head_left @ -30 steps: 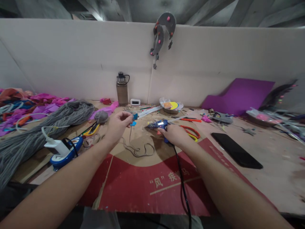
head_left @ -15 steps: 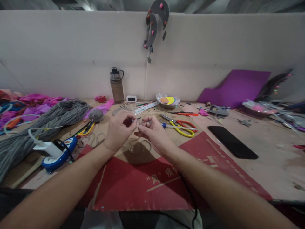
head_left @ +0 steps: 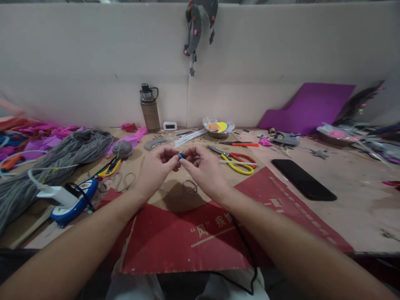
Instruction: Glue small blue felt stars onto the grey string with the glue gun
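My left hand and my right hand meet above the middle of the cardboard, fingertips together. Pinched between them is a small blue piece, mostly covered by the fingers; its kind cannot be made out. A loop of thin grey cord shows just below the hands; whether it hangs from them or lies on the cardboard is unclear. Beyond my right hand are scissors with red and yellow handles, with a thin white rod across them. A ball of grey yarn lies left of my left hand.
Red printed cardboard covers the near table edge. A black phone lies right. At left are a blue power strip and a grey yarn hank. A bottle and a bowl stand at the back.
My hands have drawn closer together, and the blue piece now shows between the fingertips of both. The view has tipped slightly downward.
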Demonstrator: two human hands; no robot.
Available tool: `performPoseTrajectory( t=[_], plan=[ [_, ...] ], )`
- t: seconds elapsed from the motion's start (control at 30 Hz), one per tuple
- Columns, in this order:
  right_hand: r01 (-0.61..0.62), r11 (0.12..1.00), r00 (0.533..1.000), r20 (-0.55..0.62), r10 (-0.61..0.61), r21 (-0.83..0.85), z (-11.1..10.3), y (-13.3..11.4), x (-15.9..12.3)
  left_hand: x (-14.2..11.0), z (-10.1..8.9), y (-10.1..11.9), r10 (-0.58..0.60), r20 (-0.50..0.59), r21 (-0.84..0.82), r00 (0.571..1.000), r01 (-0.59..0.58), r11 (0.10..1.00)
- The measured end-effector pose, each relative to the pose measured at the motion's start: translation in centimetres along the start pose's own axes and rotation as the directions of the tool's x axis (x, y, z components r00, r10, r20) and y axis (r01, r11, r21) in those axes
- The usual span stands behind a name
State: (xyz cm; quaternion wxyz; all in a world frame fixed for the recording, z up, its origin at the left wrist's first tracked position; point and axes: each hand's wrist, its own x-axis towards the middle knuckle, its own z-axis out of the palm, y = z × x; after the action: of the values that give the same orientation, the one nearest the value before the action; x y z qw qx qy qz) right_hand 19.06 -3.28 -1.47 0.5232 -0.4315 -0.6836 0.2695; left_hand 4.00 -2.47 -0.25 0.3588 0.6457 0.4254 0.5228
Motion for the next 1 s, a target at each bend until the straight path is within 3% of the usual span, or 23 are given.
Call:
performPoseTrajectory(
  t=[0.23, 0.37, 0.7, 1.0],
  plan=[
    [0.055, 0.990, 0.997, -0.049, -0.062, -0.133, -0.6, 0.4, 0.3, 0.0, 0.1, -0.3, -0.038, 0.030, -0.068, 0.999, 0.040, 0.997],
    [0.076, 0.983, 0.997, -0.018, -0.080, -0.165, -0.5, 0.3, 0.3, 0.0, 0.2, -0.4, -0.059, 0.035, -0.093, 0.998, 0.062, 0.994],
    [0.106, 0.890, 0.994, 0.038, -0.100, -0.443, -0.2, -0.1, 0.2, 0.3, 0.3, -1.0, -0.149, 0.076, -0.263, 0.986, 0.164, 0.951],
    [0.100, 0.906, 0.994, 0.006, -0.107, -0.411, -0.1, 0.5, 0.4, 0.3, 0.3, -1.1, -0.139, 0.115, -0.229, 0.984, 0.162, 0.960]
  ],
)
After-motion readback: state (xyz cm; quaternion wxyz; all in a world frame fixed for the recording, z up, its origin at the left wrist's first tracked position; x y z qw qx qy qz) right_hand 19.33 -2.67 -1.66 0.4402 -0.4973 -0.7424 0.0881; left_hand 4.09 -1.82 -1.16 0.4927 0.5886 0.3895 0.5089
